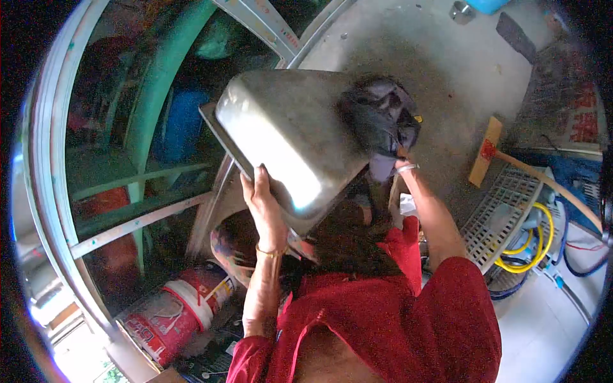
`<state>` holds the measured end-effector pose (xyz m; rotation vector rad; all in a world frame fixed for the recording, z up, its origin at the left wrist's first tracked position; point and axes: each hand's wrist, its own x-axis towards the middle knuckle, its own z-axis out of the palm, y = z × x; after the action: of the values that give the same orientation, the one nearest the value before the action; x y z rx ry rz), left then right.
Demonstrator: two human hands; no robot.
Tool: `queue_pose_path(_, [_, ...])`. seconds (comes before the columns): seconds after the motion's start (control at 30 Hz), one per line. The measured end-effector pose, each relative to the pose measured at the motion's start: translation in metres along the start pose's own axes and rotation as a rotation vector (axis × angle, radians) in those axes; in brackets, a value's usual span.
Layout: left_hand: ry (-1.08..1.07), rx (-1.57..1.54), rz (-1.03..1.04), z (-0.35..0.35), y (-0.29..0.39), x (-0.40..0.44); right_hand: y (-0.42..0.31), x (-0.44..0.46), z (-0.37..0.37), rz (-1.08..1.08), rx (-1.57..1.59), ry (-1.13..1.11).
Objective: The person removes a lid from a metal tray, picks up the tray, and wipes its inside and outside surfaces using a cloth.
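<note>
A large metal basin [290,121] with rounded corners and a flat rim is tilted up in front of me, its outer side facing me. My left hand [260,204] grips its lower left edge, thumb on the outside and the other fingers mostly hidden behind the rim. A bunched dark cloth [383,115] lies against the basin's right end. My right hand [402,165] is closed on this cloth, with most of its fingers covered by the folds.
To the left stand a glass-paned metal frame [140,225] and a red bucket [172,319] on its side. At right are a wooden-handled tool [488,150], a plastic crate [504,214] and a yellow hose [543,236]. A metal cup [461,13] sits on the floor far ahead.
</note>
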<state>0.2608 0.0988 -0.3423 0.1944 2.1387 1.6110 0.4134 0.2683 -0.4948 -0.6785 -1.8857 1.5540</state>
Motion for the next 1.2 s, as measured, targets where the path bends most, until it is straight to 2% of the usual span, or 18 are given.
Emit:
queue_pose_path(0.03, [0.044,0.009,-0.061,0.002,0.005,-0.003,0.028,-0.002,-0.006,0.078,-0.043,0.031])
queue_pose_path(0.07, [0.046,-0.047,0.024,-0.002,-0.005,-0.001,0.053,-0.005,-0.009,0.147,-0.086,0.062])
queue_pose_path(0.13, [0.019,-0.017,-0.064,-0.006,-0.005,0.0,0.092,-0.006,-0.014,0.264,-0.158,0.095])
queue_pose_path(0.23, [0.041,0.013,-0.029,-0.001,-0.001,0.001,0.093,-0.001,-0.015,0.312,-0.116,0.134])
queue_pose_path(0.3, [0.041,-0.019,-0.014,0.006,0.004,0.0,0.049,0.007,-0.004,0.234,0.087,0.114])
queue_pose_path(0.43, [0.025,-0.033,-0.054,0.008,0.007,-0.006,-0.056,0.047,0.032,-0.09,0.477,-0.169])
queue_pose_path(0.5, [0.064,0.05,-0.047,0.011,0.01,-0.006,-0.046,0.085,0.055,-0.229,0.497,-0.227])
queue_pose_path(0.53, [0.058,-0.006,-0.041,0.009,0.01,-0.004,-0.028,0.11,0.068,-0.3,0.481,-0.246])
queue_pose_path(0.57, [0.095,-0.009,-0.06,0.006,0.003,-0.002,-0.007,0.127,0.072,-0.292,0.443,-0.242])
queue_pose_path(0.67, [0.118,0.033,-0.102,0.002,-0.002,-0.003,0.085,0.159,0.066,-0.089,0.192,-0.092])
queue_pose_path(0.73, [0.217,0.041,-0.137,-0.004,-0.01,-0.002,0.156,0.157,0.041,0.106,-0.087,0.016])
queue_pose_path(0.83, [0.202,0.065,-0.126,0.001,-0.007,-0.003,0.226,0.116,-0.006,0.36,-0.422,0.107])
queue_pose_path(0.9, [0.208,0.013,-0.134,0.0,-0.007,-0.002,0.248,0.068,-0.032,0.485,-0.543,0.178])
queue_pose_path(1.03, [0.155,-0.033,-0.084,0.004,-0.006,-0.001,0.232,-0.019,-0.048,0.61,-0.528,0.371])
queue_pose_path(1.2, [0.048,-0.245,-0.053,0.016,0.006,0.0,0.165,-0.055,-0.015,0.553,-0.392,0.544])
